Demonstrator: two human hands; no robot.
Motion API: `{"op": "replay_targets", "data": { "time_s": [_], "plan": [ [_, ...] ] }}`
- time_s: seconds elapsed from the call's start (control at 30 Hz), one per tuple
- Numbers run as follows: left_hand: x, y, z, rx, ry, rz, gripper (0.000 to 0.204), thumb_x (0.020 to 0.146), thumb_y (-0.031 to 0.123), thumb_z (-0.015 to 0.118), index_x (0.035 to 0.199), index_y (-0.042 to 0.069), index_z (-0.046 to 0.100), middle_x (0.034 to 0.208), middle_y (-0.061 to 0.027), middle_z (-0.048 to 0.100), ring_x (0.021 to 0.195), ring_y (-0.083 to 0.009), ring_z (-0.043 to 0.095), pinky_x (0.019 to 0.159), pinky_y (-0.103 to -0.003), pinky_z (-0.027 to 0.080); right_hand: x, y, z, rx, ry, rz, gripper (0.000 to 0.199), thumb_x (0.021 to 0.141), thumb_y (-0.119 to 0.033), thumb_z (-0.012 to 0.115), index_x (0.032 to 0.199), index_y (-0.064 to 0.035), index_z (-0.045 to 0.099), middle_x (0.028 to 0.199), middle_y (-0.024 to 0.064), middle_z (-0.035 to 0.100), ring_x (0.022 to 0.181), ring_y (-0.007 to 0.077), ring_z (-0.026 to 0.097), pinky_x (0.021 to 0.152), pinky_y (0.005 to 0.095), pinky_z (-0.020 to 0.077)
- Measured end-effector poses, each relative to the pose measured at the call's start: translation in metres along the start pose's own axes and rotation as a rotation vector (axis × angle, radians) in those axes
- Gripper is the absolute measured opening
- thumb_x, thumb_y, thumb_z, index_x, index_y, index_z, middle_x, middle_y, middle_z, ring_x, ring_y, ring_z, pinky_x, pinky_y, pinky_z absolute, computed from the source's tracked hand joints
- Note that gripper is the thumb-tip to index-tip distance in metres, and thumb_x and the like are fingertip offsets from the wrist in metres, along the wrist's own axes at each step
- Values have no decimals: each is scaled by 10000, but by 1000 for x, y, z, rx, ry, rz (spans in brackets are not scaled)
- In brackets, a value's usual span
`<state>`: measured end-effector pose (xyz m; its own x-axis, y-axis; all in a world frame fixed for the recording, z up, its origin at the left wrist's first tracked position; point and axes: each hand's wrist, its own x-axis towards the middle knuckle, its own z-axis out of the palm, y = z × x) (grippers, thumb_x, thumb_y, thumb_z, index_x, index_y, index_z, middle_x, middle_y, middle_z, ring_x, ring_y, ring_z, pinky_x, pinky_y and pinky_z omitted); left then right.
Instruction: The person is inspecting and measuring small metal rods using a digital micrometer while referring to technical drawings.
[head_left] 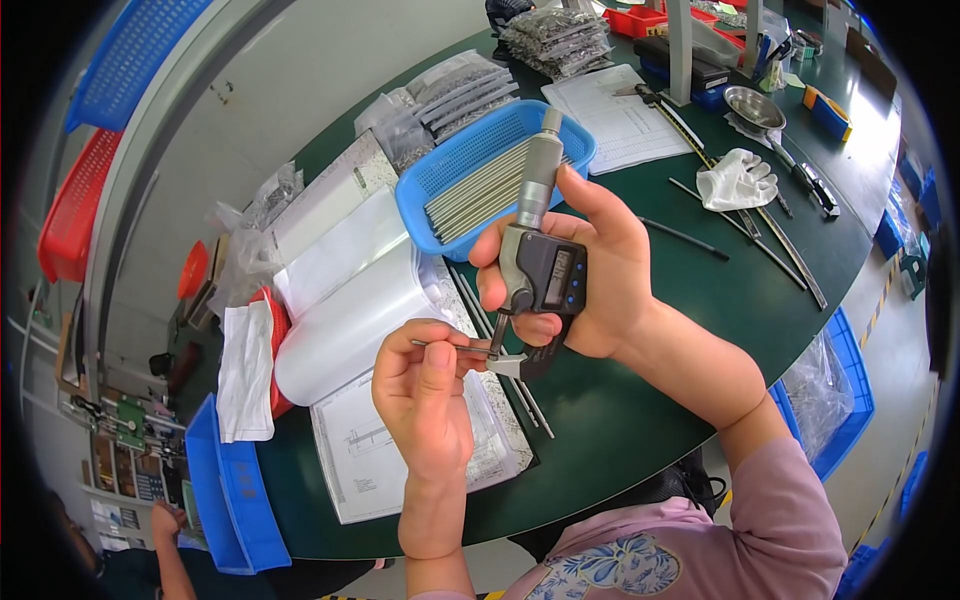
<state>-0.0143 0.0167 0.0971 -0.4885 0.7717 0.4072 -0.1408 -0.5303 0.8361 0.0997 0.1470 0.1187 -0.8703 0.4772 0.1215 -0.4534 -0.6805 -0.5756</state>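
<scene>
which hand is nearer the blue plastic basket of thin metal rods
Right. The right hand, gripping the grey digital micrometer, sits just in front of the blue plastic basket, overlapping its near rim. The left hand, pinching a thin metal rod, is lower, farther from it.

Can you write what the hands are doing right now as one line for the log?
left hand: pinches thin metal rod into micrometer frame | right hand: grips digital micrometer | behind: blue basket of rods

Thin rod's (452, 347) middle hidden in left-hand grip (425, 385); micrometer (540, 260) readout illegible.
</scene>
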Motion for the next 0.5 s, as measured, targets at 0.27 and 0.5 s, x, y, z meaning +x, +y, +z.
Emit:
{"op": "replay_targets", "data": {
  "time_s": [0.27,0.5],
  "plan": [
    [0,0,-1,4,1,-13,160,906,94,558,1017,-19,533,903,-109,597,781,-199,628,691,-294,510,0,-1,2,-2,41,15,726,846,-635,337,916,38,599,696,148,626,397,146,448,394,249,361],
    [0,0,-1,13,-3,-26,160,906,94,555,1018,-18,531,903,-105,596,780,-196,628,692,-294,507,-1,-2,4,21,12,23,703,848,-627,365,907,33,602,693,141,629,398,138,456,386,242,361]
  ]
}}
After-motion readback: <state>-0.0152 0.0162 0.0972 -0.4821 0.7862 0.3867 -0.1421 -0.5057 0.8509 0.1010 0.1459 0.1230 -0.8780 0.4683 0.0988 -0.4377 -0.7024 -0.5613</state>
